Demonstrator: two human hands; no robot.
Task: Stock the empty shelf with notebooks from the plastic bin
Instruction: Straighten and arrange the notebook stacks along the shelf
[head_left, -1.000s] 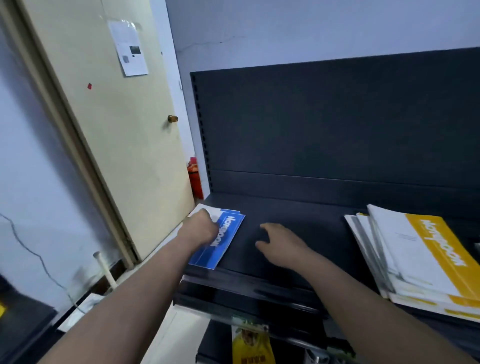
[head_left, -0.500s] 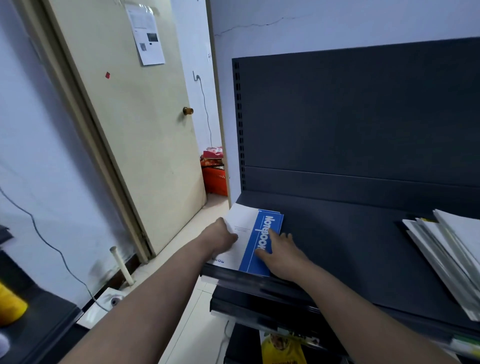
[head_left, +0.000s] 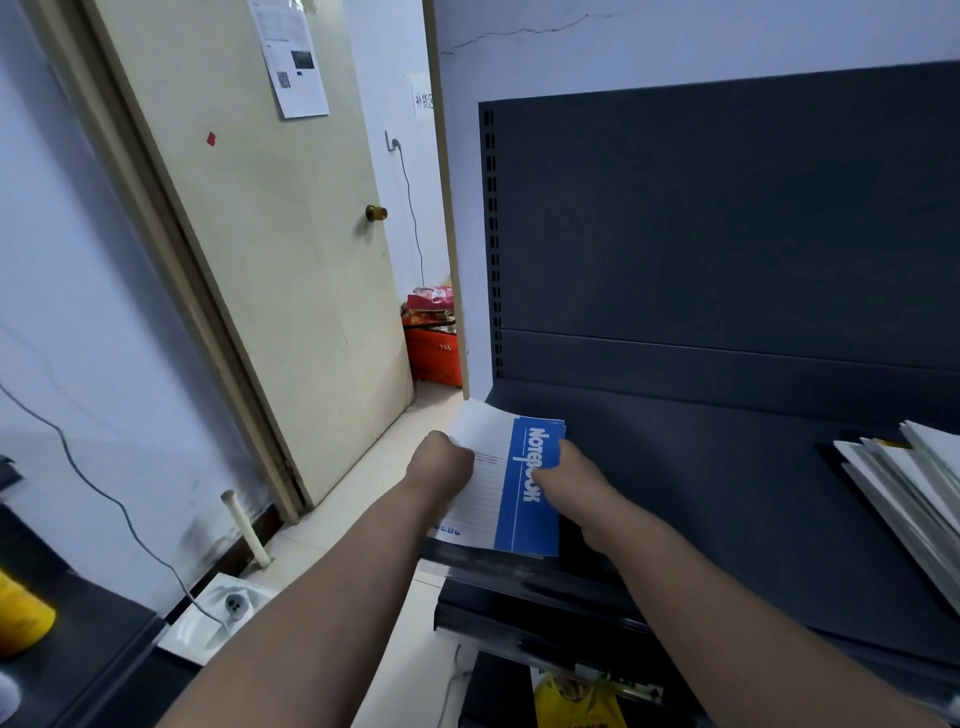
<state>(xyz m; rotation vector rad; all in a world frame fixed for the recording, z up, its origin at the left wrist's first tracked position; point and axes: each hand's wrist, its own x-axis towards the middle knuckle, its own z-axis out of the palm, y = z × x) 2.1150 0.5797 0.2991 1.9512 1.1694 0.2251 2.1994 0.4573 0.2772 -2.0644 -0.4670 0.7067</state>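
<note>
Right hand (head_left: 571, 475) has slid to the blue notebooks' (head_left: 522, 486) right edge at the shelf's (head_left: 727, 499) left end
Both grips clasp them, left hand (head_left: 441, 462) opposite; second stack (head_left: 909, 493) lies right, middle unfilled

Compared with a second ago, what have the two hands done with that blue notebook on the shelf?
The right hand left the bare shelf and moved left onto the blue notebook, now touching its blue band. The left hand kept hold of the notebook's left edge. The notebook stayed at the shelf's left end, and the pile of notebooks on the right was not touched.
</note>
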